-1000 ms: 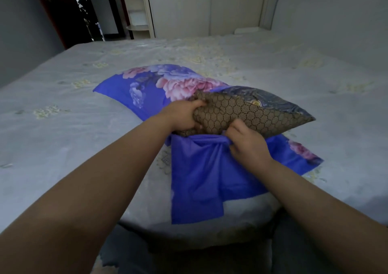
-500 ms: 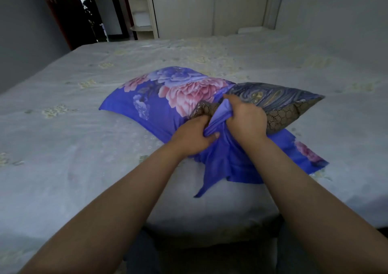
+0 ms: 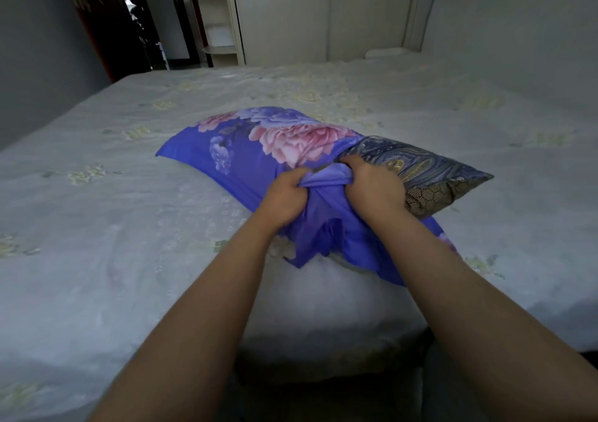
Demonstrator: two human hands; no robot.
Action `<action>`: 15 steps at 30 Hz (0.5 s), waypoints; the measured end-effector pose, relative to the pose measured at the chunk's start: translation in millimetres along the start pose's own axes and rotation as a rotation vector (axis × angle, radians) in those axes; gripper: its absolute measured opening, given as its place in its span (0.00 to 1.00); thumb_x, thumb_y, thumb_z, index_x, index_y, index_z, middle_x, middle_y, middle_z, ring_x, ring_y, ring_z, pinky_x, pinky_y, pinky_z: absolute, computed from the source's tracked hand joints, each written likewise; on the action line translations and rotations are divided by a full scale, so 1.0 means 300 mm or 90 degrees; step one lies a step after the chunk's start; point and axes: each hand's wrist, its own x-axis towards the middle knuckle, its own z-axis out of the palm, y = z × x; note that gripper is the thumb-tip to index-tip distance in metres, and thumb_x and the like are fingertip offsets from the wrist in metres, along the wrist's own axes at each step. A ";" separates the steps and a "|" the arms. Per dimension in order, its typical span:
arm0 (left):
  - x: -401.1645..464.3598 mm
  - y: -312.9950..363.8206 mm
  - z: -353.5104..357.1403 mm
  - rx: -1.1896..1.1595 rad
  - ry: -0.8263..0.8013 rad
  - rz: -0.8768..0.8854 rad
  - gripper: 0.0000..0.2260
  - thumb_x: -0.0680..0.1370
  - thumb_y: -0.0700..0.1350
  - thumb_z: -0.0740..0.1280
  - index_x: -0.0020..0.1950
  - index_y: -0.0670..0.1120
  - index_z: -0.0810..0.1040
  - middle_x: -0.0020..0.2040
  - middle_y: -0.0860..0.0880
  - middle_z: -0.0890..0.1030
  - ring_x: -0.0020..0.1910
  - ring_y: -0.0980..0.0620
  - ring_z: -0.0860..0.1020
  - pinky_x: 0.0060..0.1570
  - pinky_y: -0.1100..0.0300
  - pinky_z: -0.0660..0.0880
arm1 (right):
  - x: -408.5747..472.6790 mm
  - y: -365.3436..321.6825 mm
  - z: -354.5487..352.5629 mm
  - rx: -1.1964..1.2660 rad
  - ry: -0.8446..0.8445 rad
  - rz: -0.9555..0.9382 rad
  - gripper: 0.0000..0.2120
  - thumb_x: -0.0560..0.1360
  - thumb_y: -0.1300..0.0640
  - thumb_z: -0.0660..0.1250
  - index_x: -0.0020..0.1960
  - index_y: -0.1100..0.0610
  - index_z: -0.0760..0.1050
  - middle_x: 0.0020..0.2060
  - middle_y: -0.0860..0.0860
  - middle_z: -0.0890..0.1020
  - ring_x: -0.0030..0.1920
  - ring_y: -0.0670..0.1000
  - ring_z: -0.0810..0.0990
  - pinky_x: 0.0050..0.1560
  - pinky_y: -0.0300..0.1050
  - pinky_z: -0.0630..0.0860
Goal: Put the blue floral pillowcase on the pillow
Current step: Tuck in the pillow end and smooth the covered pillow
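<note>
The blue floral pillowcase, with pink and lilac peonies, lies on the bed and covers the left part of the pillow. The pillow, dark blue swirl on top and brown honeycomb on its side, sticks out of the case to the right. My left hand grips bunched blue cloth at the case's open edge. My right hand grips the same edge just to the right, over the pillow. A loose blue flap hangs below both hands.
The bed has a pale sheet with faint yellow flowers; its near edge curves just below my forearms. A white wardrobe and a shelf unit stand beyond the far side. A curved white headboard rises at the right.
Both hands lifted the case's loose flap from under the pillow and pulled its open edge up over the pillow's near side. More of the pillow is now covered.
</note>
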 end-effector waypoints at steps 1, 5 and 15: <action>-0.001 0.010 -0.027 0.041 -0.110 -0.019 0.10 0.76 0.39 0.59 0.50 0.40 0.80 0.48 0.46 0.82 0.47 0.50 0.78 0.56 0.49 0.76 | -0.005 0.009 0.004 -0.001 -0.002 -0.005 0.20 0.77 0.58 0.57 0.67 0.47 0.69 0.55 0.61 0.80 0.54 0.63 0.79 0.50 0.51 0.74; -0.001 0.117 -0.116 0.373 -0.447 -0.056 0.07 0.77 0.44 0.63 0.42 0.43 0.78 0.41 0.48 0.79 0.41 0.51 0.75 0.43 0.60 0.71 | -0.045 0.045 0.037 -0.001 0.040 -0.035 0.24 0.75 0.57 0.61 0.70 0.48 0.66 0.55 0.60 0.77 0.55 0.62 0.77 0.49 0.53 0.72; -0.035 0.123 -0.082 0.329 -0.232 0.151 0.28 0.76 0.65 0.56 0.42 0.41 0.78 0.42 0.46 0.77 0.44 0.51 0.76 0.49 0.59 0.71 | -0.085 0.100 0.058 0.252 0.208 0.288 0.40 0.69 0.48 0.70 0.75 0.52 0.54 0.76 0.60 0.51 0.75 0.63 0.53 0.71 0.63 0.56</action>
